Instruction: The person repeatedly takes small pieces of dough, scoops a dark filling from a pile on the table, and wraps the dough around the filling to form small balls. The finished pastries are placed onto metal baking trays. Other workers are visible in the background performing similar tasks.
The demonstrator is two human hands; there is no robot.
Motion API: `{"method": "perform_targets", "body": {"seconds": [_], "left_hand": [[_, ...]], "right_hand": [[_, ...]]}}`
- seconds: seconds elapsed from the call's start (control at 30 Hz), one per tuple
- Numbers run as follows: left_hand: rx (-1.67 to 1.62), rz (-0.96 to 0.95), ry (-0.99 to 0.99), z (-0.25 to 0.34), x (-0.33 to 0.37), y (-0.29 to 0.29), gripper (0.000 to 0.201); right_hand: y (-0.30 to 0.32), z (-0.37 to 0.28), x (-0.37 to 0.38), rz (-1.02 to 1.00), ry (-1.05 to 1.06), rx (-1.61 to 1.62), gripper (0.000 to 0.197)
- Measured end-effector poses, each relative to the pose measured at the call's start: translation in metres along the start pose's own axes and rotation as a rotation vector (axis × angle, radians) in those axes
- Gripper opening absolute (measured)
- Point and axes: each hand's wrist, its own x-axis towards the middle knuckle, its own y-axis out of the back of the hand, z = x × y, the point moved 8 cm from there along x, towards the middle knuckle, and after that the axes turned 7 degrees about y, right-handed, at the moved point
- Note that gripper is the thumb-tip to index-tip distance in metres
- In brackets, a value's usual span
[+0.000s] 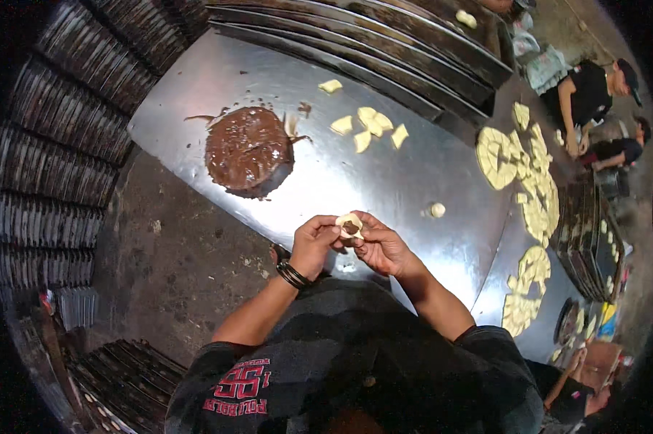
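Note:
Between my two hands, just above the near edge of the metal table [453, 239], is a small piece of pale dough [349, 218] with a dab of brown filling in its middle. My left hand [316, 244] pinches its left side, and my right hand [381, 246] grips its right side. Dough wraps partly up around the filling, which still shows on top. Beyond my left hand lies a wide glossy mound of brown chocolate-like filling [247, 150]. Several flat cut dough pieces [370, 121] lie farther off, right of the mound. A small round dough ball [437, 210] sits to the right.
Stacked dark metal trays [384, 43] line the table's far edge. Many cut dough pieces [536, 188] spread over the right end. Tray racks [59, 145] stand at the left. Other people [590, 94] work at the far right, one [569, 390] at the lower right.

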Motion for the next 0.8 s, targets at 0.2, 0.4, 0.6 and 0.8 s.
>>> {"method": "perform_targets", "body": {"seconds": [0.2, 0.4, 0.6, 0.8], "left_hand": [[0.209, 0.073, 0.096, -0.018, -0.006, 0.008, 0.019], [0.827, 0.019, -0.433, 0.049, -0.026, -0.028, 0.027], [0.835, -0.115, -0.505, 0.063, -0.024, -0.037, 0.031], [0.716, -0.497, -0.167, 0.028, -0.010, -0.041, 0.027]], "right_hand": [[0.036, -0.027, -0.032, 0.385, -0.006, -0.345, 0.031], [-0.087, -0.050, -0.012, -0.042, 0.856, -1.666, 0.025], [-0.075, -0.039, -0.016, 0.165, 0.825, -1.337, 0.009], [-0.034, -0.044, -0.069, 0.452, 1.127, -2.106, 0.017]]}}
